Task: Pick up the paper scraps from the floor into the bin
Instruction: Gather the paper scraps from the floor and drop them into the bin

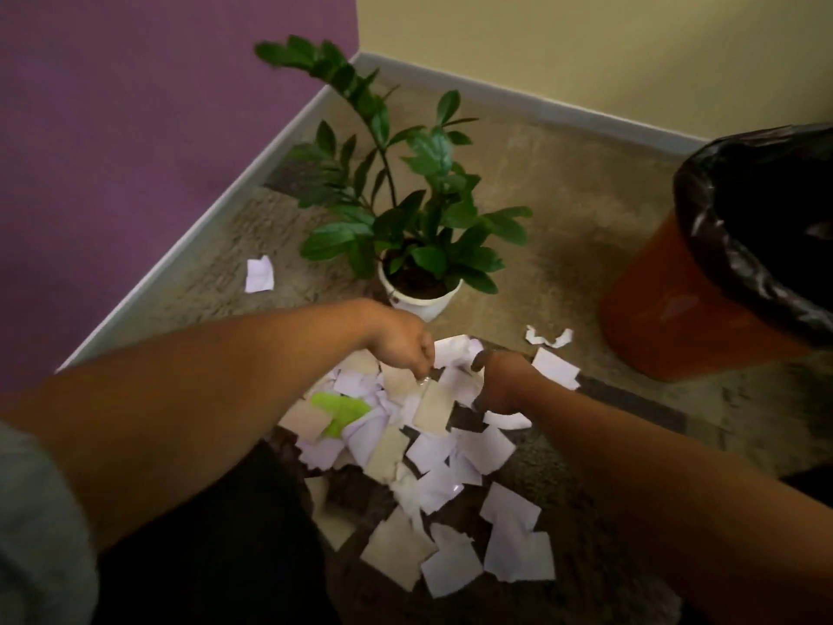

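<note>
Left grip [405, 342]: fingers are curling down, pinching paper scraps [435, 448] at the pile's far edge.
Right grip [505, 383]: is curling round white scraps just beside it.
Pile: is lying on the floor [563, 209], near the bin [667, 309].

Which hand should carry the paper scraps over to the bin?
Right, probably. The orange bin stands on the right, nearer the right hand, which grips paper scraps. The left hand would have to cross over it.
</note>
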`<state>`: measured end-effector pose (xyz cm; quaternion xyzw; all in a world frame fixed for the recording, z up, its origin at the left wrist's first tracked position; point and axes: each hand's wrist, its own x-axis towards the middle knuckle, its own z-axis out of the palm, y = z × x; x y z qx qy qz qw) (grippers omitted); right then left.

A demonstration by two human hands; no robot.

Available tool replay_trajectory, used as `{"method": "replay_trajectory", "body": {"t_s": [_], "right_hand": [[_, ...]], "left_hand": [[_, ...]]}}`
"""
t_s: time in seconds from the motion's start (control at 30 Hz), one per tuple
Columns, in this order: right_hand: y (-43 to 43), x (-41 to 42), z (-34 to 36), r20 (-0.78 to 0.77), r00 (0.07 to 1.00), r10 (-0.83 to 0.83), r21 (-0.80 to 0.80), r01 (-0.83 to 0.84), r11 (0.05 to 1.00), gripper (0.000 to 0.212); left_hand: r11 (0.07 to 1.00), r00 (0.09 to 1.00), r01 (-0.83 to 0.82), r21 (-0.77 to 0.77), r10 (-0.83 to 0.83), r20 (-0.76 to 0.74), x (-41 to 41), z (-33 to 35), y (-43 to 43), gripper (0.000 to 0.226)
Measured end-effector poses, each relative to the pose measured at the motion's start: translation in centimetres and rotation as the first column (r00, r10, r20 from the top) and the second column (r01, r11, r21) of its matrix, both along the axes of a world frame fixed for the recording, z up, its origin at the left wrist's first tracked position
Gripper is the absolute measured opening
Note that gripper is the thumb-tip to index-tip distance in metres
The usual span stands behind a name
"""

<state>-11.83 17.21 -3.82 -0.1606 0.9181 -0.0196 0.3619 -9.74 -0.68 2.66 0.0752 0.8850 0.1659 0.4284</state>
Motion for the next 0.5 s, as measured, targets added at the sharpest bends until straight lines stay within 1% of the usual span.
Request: {"method": "replay_trajectory", "body": {"t_s": [0.1, 0.23, 0.3, 0.37, 0.43, 0.5], "right_hand": [[-1.6, 1.2, -2.4, -0.026, 0.993, -0.114, -0.112, 0.111, 0.988, 0.090], [-3.2, 2.4, -5.2, -0.040, 0.995, -0.094, -0.125, 0.088, 0.988, 0.116], [-4.1, 3.1, -6.4, -0.025, 0.996, -0.082, -0.149, 0.077, 0.986, 0.120], [-4.7, 4.0, -7.6, -0.071, 0.997, -0.008, -0.135, -0.002, 0.991, 0.114], [-5.0, 5.0, -8.7, -0.123, 0.989, 0.078, -0.104, -0.091, 0.990, 0.099], [-5.1, 5.8, -9.3, -0.170, 0.976, 0.134, -0.081, -0.150, 0.985, 0.084]], "left_hand": [[1.000, 1.000, -0.004, 0.002, 0.004, 0.000, 0.5, 0.0, -4.6, 0.040], [0.993, 0.991, -0.121, -0.012, 0.120, -0.057, 2.5, -1.3, -11.9, 0.039], [0.976, 0.972, -0.217, -0.028, 0.213, -0.104, 4.1, -2.6, -15.4, 0.038], [0.932, 0.923, -0.360, -0.035, 0.350, -0.159, 6.1, -4.2, -18.5, 0.038], [0.858, 0.835, -0.512, -0.040, 0.487, -0.256, 8.4, -6.0, -21.3, 0.035], [0.779, 0.741, -0.626, -0.035, 0.581, -0.335, 10.8, -7.7, -23.9, 0.030]]}}
